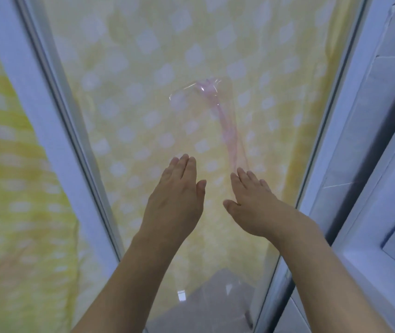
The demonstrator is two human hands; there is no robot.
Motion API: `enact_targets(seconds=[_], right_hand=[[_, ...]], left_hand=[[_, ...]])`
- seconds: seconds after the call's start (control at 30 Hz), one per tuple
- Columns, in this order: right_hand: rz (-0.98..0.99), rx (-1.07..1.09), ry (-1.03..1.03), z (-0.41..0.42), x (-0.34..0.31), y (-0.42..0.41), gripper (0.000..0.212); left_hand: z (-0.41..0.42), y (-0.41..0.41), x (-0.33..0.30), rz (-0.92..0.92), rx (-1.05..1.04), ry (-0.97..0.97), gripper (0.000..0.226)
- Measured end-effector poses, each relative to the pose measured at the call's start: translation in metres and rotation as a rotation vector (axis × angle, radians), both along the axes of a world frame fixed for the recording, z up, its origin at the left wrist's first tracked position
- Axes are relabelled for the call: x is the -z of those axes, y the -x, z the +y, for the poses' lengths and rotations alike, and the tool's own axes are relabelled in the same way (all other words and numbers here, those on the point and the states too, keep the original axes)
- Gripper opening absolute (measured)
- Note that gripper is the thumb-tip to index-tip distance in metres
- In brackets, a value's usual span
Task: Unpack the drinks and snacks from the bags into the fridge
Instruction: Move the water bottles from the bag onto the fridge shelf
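Both hands, left (177, 200) & right (254, 203), open flat, empty, held near a glass pane (143, 97) w/ yellow dotted cloth (18, 188) behind. No bags, drinks, snacks visible. Prob. between items; next needs turning to bags.

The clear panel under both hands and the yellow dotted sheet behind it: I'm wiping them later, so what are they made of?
The clear panel looks like glossy glass or acrylic: see-through, with bright reflections. The yellow dotted sheet seems soft matte fabric, judging by its folds.
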State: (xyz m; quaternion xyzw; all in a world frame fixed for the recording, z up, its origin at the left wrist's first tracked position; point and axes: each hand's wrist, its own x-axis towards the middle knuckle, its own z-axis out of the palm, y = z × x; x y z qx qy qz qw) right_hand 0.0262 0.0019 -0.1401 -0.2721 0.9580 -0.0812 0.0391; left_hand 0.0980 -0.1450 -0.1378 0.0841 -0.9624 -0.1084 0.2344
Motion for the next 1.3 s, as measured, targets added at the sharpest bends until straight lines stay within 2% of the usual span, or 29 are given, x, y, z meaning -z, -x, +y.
enact_targets(seconds=[0.43, 0.7, 1.3], right_hand=[[-0.008, -0.281, 0.057, -0.098, 0.003, -0.042, 0.066], [0.009, -0.498, 0.06, -0.16, -0.002, -0.075, 0.065], [0.005, -1.032, 0.062, -0.286, -0.009, -0.212, 0.065]], left_hand=[[-0.075, -0.083, -0.001, -0.024, -0.268, 0.012, 0.058], [-0.116, -0.137, -0.002, 0.022, -0.467, 0.018, 0.056], [-0.158, -0.312, -0.003, 0.018, -1.021, -0.032, 0.057]])
